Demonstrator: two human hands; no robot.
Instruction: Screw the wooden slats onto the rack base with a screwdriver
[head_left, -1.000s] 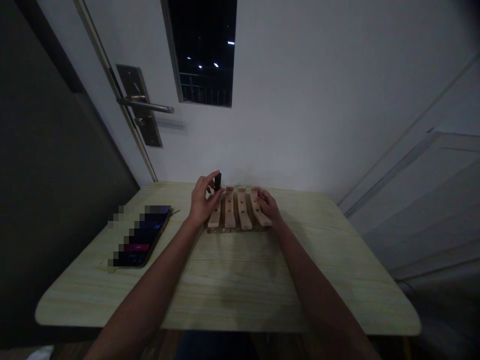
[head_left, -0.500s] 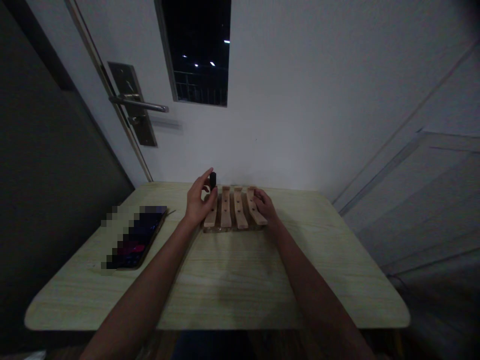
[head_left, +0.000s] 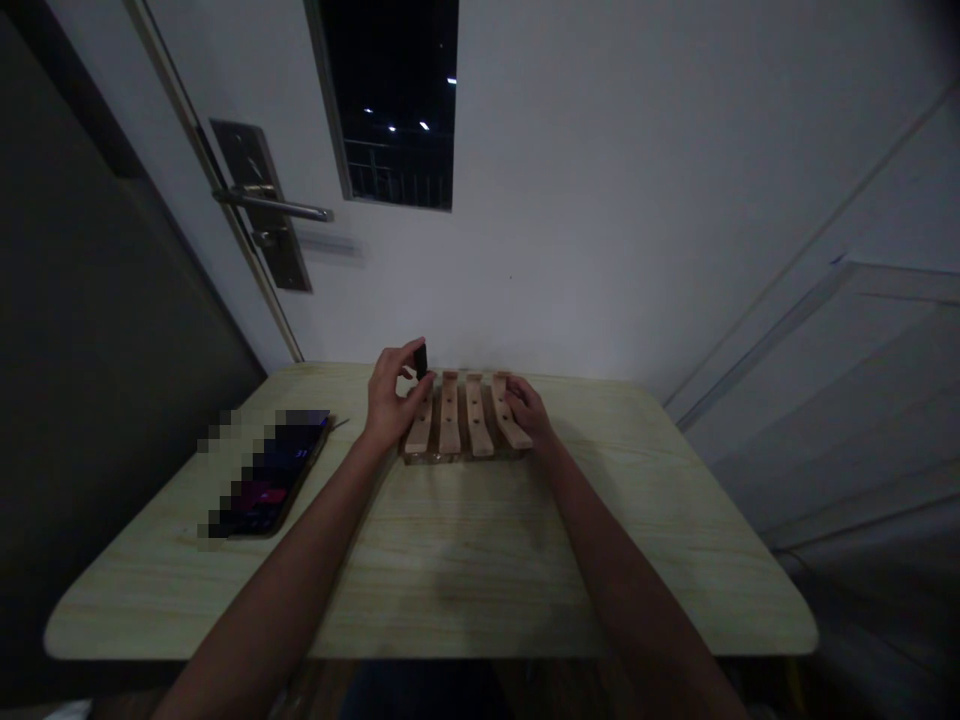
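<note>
My left hand [head_left: 385, 402] pinches a small black block [head_left: 421, 358] upright between thumb and forefinger. The block is over the far end of the leftmost of several pale wooden slats [head_left: 449, 425]. These curved slats lie side by side, each with small dark holes and a raised far end. Beneath them shows the edge of a shiny brownish base [head_left: 442, 459]; what it is made of I cannot tell. At the right side, my right hand [head_left: 530, 408] has its fingers curled around the rightmost slat [head_left: 510, 418]. Its fingertips are partly hidden.
A phone [head_left: 289, 475] with a lit screen lies left on the pale wooden table [head_left: 465, 560], a thin object [head_left: 341, 423] beside its top corner. Directly behind the table stands a white door [head_left: 600, 200] with a metal handle [head_left: 277, 207] and a dark window [head_left: 394, 100].
My left hand has shifted slightly left, and the black block in it now leans a little. My right hand stays at the rightmost slat.
</note>
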